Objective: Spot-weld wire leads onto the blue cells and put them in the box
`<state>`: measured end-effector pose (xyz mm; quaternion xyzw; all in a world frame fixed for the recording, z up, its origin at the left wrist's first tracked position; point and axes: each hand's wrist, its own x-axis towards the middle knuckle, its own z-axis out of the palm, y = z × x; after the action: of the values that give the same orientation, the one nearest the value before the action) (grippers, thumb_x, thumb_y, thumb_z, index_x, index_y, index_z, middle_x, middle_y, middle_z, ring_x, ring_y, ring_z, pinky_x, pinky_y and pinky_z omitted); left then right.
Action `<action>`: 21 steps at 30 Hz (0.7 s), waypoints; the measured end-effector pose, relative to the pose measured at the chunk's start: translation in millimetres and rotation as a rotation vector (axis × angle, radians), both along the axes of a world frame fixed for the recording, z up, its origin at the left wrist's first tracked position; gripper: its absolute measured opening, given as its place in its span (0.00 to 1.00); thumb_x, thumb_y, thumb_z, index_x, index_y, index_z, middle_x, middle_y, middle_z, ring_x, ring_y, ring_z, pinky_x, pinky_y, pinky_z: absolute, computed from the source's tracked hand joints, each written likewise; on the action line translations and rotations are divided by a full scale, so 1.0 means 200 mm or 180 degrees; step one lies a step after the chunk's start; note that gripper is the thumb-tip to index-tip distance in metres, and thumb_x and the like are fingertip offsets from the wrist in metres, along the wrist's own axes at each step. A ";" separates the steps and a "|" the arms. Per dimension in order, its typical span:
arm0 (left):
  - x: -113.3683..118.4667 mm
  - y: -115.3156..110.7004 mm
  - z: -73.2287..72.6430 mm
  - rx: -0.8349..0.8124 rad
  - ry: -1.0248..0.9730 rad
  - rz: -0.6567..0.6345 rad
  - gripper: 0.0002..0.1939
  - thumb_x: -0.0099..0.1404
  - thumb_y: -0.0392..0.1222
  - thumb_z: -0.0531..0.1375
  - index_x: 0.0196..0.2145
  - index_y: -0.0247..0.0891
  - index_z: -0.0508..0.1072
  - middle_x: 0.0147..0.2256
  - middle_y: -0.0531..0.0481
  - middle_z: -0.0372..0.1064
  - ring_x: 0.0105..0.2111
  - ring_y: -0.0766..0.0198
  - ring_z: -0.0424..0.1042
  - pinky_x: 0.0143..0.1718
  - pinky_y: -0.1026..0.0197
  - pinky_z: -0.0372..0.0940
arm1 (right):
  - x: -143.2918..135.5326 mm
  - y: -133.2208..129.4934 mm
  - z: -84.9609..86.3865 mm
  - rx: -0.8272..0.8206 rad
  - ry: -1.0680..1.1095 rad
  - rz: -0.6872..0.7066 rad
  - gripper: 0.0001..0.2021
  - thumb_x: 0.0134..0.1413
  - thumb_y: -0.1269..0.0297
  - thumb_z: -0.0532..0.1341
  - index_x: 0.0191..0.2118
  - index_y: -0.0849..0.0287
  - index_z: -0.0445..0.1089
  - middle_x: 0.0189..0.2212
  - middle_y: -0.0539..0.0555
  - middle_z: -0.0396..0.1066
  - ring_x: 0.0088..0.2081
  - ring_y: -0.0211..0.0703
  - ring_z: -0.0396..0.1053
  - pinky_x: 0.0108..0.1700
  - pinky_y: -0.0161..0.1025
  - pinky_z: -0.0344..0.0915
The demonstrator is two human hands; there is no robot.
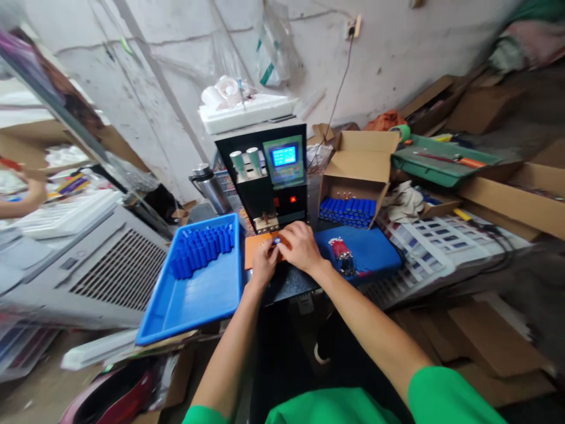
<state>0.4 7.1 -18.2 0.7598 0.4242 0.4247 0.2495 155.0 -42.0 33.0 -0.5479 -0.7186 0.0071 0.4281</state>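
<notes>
Both my hands meet in front of a black spot welder (247, 194) with a lit blue screen. Between my fingertips sits a small blue battery cell (276, 239), mostly covered by the fingers. My left hand (263, 262) pinches it from the left, close to the orange block (249, 250) at the machine's foot. My right hand (303, 246) is closed around its other side, fingers bent just below the welding head (266, 222). Whether the right fingers also grip a lead is hidden. Red and black wire leads (342, 254) lie bundled on a blue pad (375, 250) to the right.
On the left stands a blue tray (203, 297) with rows of blue cells (200, 250). A cardboard box (359, 164) at right holds more cells (348, 207). Behind the tray is a steel flask (212, 188). Another person's hand (33, 191) shows at far left.
</notes>
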 end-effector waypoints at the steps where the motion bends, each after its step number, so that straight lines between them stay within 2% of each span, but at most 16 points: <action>1: 0.00 0.01 0.00 0.0105 0.0081 -0.0076 0.15 0.64 0.41 0.56 0.47 0.37 0.74 0.39 0.43 0.75 0.39 0.57 0.73 0.45 0.54 0.67 | 0.00 0.01 0.02 -0.0063 -0.0206 0.0091 0.09 0.59 0.63 0.60 0.42 0.57 0.76 0.41 0.60 0.74 0.49 0.54 0.64 0.54 0.50 0.57; 4: 0.02 0.04 0.00 0.0390 0.0289 -0.0047 0.16 0.65 0.42 0.54 0.47 0.37 0.74 0.40 0.42 0.75 0.40 0.55 0.73 0.45 0.52 0.67 | 0.01 0.06 0.04 -0.0254 -0.0634 0.0150 0.09 0.62 0.61 0.60 0.38 0.59 0.76 0.36 0.59 0.75 0.44 0.51 0.67 0.53 0.49 0.57; 7: 0.05 0.07 0.00 0.0659 0.0420 -0.0027 0.16 0.65 0.42 0.53 0.47 0.38 0.73 0.41 0.41 0.75 0.40 0.52 0.73 0.44 0.51 0.67 | 0.05 0.08 0.04 -0.0303 -0.0770 0.0039 0.09 0.62 0.60 0.61 0.40 0.59 0.75 0.35 0.58 0.75 0.44 0.50 0.67 0.52 0.48 0.58; 10: 0.09 0.07 0.03 0.1005 0.0566 -0.0053 0.15 0.66 0.42 0.53 0.47 0.39 0.73 0.42 0.41 0.75 0.40 0.51 0.73 0.44 0.51 0.67 | 0.09 0.05 0.05 -0.0131 -0.0580 -0.0095 0.10 0.61 0.61 0.61 0.45 0.57 0.74 0.43 0.58 0.74 0.50 0.50 0.66 0.55 0.47 0.60; 13: 0.14 0.05 0.06 0.1274 0.0617 0.0208 0.13 0.66 0.43 0.55 0.46 0.40 0.73 0.40 0.43 0.75 0.39 0.52 0.73 0.42 0.52 0.66 | 0.12 0.00 0.04 0.0033 0.0043 -0.0532 0.19 0.59 0.58 0.63 0.54 0.59 0.71 0.52 0.63 0.69 0.56 0.53 0.63 0.57 0.48 0.61; 15: 0.18 0.04 0.08 0.1419 0.0655 0.0353 0.11 0.66 0.43 0.56 0.44 0.40 0.73 0.39 0.43 0.75 0.38 0.52 0.73 0.41 0.52 0.65 | 0.13 -0.02 0.02 -0.0134 0.0588 -0.0709 0.20 0.57 0.56 0.63 0.53 0.60 0.71 0.47 0.63 0.71 0.50 0.53 0.68 0.52 0.46 0.66; 17: 0.22 0.03 0.08 0.1542 0.0734 0.0379 0.09 0.66 0.41 0.56 0.42 0.39 0.73 0.38 0.42 0.75 0.38 0.52 0.72 0.41 0.53 0.64 | 0.13 -0.03 0.00 -0.0391 0.1048 -0.0644 0.15 0.57 0.57 0.63 0.47 0.59 0.74 0.39 0.59 0.73 0.40 0.48 0.72 0.44 0.42 0.69; 21: 0.29 0.02 0.07 0.1744 0.0814 0.0301 0.08 0.68 0.40 0.55 0.41 0.38 0.73 0.38 0.42 0.75 0.37 0.54 0.72 0.40 0.55 0.63 | 0.12 -0.03 -0.05 -0.0634 0.1563 -0.0479 0.10 0.59 0.59 0.61 0.39 0.57 0.77 0.29 0.53 0.73 0.28 0.41 0.69 0.33 0.37 0.68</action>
<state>58.7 11.7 -4.9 0.8255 0.3568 0.4354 -0.0401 179.7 -47.7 22.2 -0.6211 -0.5463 0.1785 0.5328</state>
